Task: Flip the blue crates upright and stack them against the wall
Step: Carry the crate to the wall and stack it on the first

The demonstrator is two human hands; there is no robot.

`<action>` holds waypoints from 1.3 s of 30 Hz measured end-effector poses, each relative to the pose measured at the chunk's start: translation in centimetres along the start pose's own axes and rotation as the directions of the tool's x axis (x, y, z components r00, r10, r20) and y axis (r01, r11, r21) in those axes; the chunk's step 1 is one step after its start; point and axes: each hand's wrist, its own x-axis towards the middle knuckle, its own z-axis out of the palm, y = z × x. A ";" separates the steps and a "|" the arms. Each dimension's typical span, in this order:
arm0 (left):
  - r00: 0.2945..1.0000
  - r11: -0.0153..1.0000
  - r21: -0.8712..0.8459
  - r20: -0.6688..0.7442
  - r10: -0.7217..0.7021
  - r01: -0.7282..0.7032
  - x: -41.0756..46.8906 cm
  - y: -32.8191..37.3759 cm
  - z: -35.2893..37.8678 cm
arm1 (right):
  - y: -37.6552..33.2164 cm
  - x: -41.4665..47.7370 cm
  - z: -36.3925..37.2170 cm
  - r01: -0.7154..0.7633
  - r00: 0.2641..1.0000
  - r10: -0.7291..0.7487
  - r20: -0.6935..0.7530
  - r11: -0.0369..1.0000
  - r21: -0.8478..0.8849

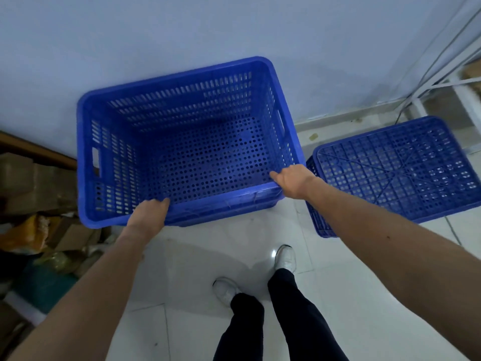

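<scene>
An upright blue perforated crate [86, 152] stands with its open top towards me and its far side close to the pale wall [182, 29]. Both hands hold its near rim: my left hand [149, 213] grips the rim near the left corner, my right hand [289, 179] grips it near the right corner, fingers curled over the edge. A second rim line below the near edge hints at another crate under it; I cannot tell for sure. To the right, a second blue crate [395, 168] lies upside down on the floor, its ribbed base facing up.
Cardboard boxes and bags [39, 204] are piled along the left. A white metal shelf frame [442, 87] with cables stands at the back right. White floor tiles [208, 256] lie below me, with my feet [260, 277] just behind the crate.
</scene>
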 end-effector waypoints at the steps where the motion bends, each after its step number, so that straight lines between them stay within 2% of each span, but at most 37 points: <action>1: 1.000 1.000 -0.005 -0.010 -0.001 0.000 0.1 0.0 0.2 | -0.1 0.2 0.2 -0.001 1.000 0.001 -0.009 1.000 -0.005; 15: 0.996 0.998 0.025 -0.065 -0.062 0.064 0.3 1.1 -0.1 | 0.3 0.4 1.4 0.005 0.997 -0.015 -0.078 0.993 -0.115; 25: 0.994 0.998 0.024 -0.096 -0.048 0.051 0.9 2.2 -0.7 | 1.5 -0.3 2.5 -0.041 0.995 0.028 -0.100 0.990 -0.136; 29: 0.992 0.997 0.013 -0.099 -0.079 0.081 0.7 2.0 -0.5 | 1.1 -0.2 2.8 -0.028 0.994 0.018 -0.103 0.995 -0.095; 33: 0.980 0.983 -0.103 -0.110 -0.166 0.155 0.4 3.3 -0.1 | 0.3 -0.5 3.1 -0.093 0.990 0.091 -0.104 0.996 -0.010; 39: 0.965 0.958 -0.194 -0.116 -0.237 0.212 -0.3 4.9 0.3 | -0.9 -0.7 3.4 -0.205 0.973 0.206 -0.101 0.978 0.022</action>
